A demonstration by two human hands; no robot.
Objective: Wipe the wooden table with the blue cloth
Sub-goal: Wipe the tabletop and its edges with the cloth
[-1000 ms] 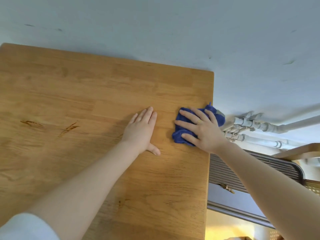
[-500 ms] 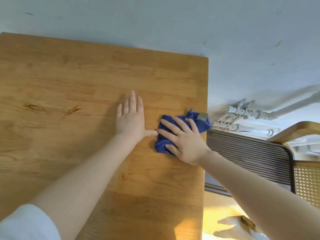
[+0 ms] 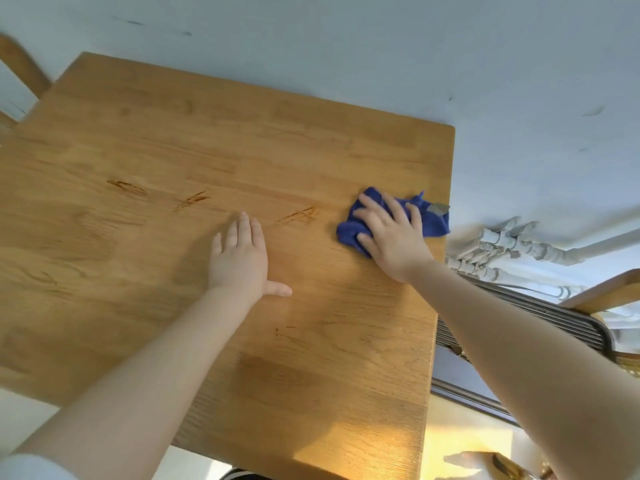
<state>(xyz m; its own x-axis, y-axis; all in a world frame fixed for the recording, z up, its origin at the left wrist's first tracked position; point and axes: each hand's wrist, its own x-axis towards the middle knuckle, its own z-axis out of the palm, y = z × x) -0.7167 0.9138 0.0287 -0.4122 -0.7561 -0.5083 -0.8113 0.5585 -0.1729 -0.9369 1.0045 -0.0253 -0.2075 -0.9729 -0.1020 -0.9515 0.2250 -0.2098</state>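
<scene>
Right hand (image 3: 393, 237), fingers spread, presses blue cloth (image 3: 431, 221) near table (image 3: 138, 271) right edge; left hand (image 3: 240, 259) flat, open.

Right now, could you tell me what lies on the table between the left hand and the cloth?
In the head view, a brown smear marks the table between the left hand and the cloth; nothing else lies there.

1 table (image 3: 145, 271), 1 blue cloth (image 3: 433, 221), 2 hands: left hand (image 3: 240, 258), right hand (image 3: 393, 233).
</scene>
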